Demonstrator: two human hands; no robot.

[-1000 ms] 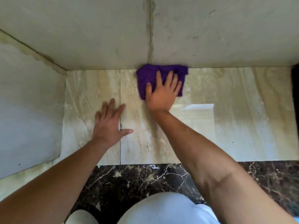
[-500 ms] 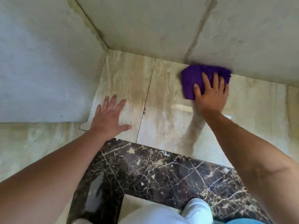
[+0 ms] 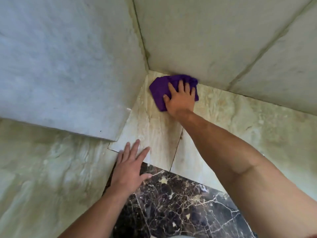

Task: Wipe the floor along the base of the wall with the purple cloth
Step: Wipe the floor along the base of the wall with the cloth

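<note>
The purple cloth [image 3: 158, 91] lies bunched on the beige floor tile [image 3: 154, 127], pressed against the base of the far wall [image 3: 205, 40] close to the corner. My right hand [image 3: 180, 98] lies flat on the cloth with its fingers spread, pinning it to the floor and covering its right half. My left hand [image 3: 130, 167] rests palm down with fingers apart on the floor, at the seam between the beige tile and the dark marble strip [image 3: 171, 203]. It holds nothing.
A pale side wall [image 3: 68, 66] juts out on the left and ends in an outer edge [image 3: 118, 134] just beyond my left hand. It meets the far wall at a corner [image 3: 148, 68]. Beige floor extends right [image 3: 257, 131]. My knee shows at the bottom.
My right hand has slid the cloth left along the wall base, from near the tile joint toward the corner. The view has swung and tilted. My left hand stays planted on the floor.
</note>
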